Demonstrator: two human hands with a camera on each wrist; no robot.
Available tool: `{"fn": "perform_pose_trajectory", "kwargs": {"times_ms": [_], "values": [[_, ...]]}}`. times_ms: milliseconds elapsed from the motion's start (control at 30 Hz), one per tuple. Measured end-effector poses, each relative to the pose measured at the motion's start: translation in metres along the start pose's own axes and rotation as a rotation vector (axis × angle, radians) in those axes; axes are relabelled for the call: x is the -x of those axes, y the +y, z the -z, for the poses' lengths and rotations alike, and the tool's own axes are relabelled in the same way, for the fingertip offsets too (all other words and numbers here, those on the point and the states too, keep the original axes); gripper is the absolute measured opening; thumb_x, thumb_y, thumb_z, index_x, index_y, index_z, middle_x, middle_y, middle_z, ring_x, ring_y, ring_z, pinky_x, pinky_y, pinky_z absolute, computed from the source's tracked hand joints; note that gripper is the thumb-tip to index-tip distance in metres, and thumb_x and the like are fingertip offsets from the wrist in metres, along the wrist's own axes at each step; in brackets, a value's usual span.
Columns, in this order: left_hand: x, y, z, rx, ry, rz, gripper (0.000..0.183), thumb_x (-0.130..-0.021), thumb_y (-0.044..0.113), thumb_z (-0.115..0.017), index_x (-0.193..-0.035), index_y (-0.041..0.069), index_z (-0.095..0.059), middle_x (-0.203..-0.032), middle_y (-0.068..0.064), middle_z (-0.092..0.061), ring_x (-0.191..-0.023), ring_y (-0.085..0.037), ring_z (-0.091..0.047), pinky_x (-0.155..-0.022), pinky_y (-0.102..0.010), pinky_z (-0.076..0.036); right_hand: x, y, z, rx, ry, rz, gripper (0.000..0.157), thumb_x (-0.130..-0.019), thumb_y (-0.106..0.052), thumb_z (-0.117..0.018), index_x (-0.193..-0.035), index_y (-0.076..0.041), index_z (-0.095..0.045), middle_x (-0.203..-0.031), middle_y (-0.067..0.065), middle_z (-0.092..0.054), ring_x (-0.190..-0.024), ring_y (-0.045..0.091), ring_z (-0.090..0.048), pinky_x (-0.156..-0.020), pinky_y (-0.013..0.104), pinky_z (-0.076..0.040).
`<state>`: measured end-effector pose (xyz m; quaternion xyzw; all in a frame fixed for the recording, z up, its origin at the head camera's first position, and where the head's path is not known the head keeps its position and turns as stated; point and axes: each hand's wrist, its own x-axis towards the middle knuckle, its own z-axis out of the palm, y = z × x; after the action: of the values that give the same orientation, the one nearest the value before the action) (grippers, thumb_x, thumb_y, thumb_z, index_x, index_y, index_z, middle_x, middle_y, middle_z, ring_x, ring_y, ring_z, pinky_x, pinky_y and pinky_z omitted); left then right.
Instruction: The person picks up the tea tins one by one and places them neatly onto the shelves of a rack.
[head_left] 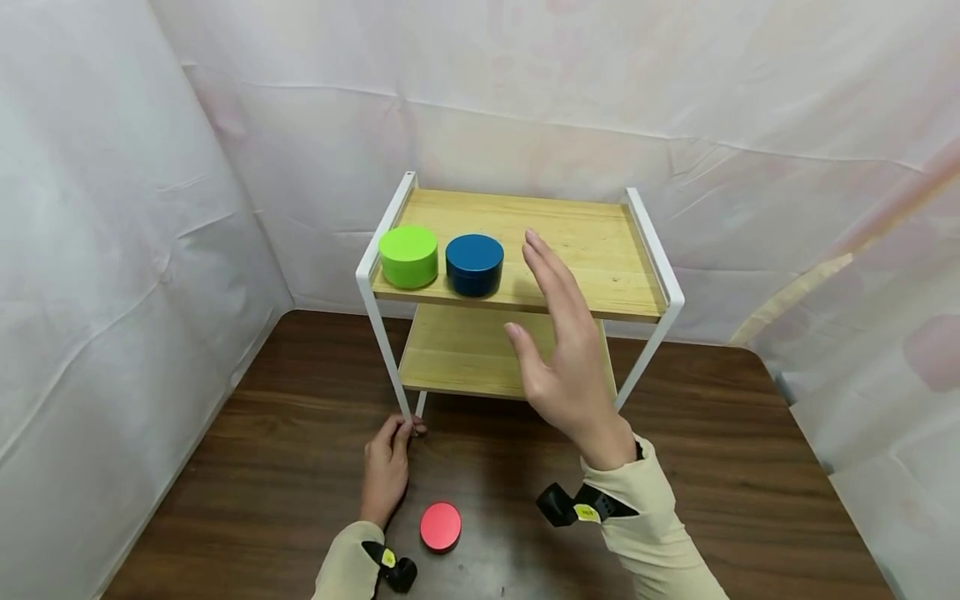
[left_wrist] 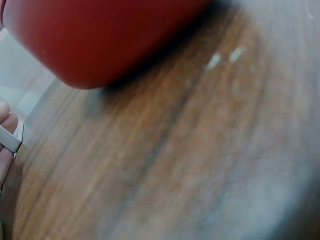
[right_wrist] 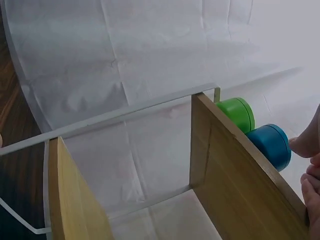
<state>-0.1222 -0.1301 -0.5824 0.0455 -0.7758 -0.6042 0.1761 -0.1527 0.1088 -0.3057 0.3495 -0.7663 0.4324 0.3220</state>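
A two-tier shelf with wooden boards (head_left: 562,242) and white metal legs stands on the table. On its top board sit a green round tin (head_left: 408,258) at the left end and a blue round tin (head_left: 474,265) to its right. My left hand (head_left: 385,467) grips the foot of the shelf's front left leg (head_left: 387,358). Straight-fingered, my right hand (head_left: 566,358) is raised at the front of the shelf, right of the blue tin, holding nothing. A red round tin (head_left: 440,527) rests on the table near my left wrist; it looms large in the left wrist view.
The dark wood table (head_left: 262,467) runs under everything. Whitish patterned cloth (head_left: 525,83) hangs behind and at both sides. The lower wooden board (head_left: 465,350) sits beneath the top one, partly hidden by my right hand. Each wrist wears a black camera (head_left: 557,505).
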Motion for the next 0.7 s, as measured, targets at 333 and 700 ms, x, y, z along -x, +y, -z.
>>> {"fn": "perform_pose_trajectory", "kwargs": {"times_ms": [333, 700], "values": [[0.003, -0.002, -0.002, 0.017, -0.024, 0.003, 0.023, -0.110, 0.015, -0.055, -0.105, 0.007, -0.075, -0.095, -0.007, -0.079, -0.098, -0.019, -0.075, -0.089, -0.030, -0.060, 0.059, 0.007, -0.018, -0.144, 0.086, 0.145, 0.057, -0.107, -0.012, -0.056, -0.152, 0.018, -0.038, -0.164, 0.028, -0.041, -0.156, 0.035, -0.039, -0.130, 0.045, -0.031], [0.003, -0.006, -0.001, -0.022, -0.043, 0.002, 0.024, -0.111, 0.020, -0.054, -0.108, 0.007, -0.074, -0.098, -0.005, -0.079, -0.099, -0.010, -0.074, -0.091, -0.021, -0.057, 0.146, 0.017, -0.049, -0.337, -0.128, -0.014, 0.074, -0.092, -0.002, -0.069, -0.156, 0.013, -0.036, -0.160, 0.026, -0.047, -0.152, 0.030, -0.045, -0.127, 0.032, -0.034]]}}
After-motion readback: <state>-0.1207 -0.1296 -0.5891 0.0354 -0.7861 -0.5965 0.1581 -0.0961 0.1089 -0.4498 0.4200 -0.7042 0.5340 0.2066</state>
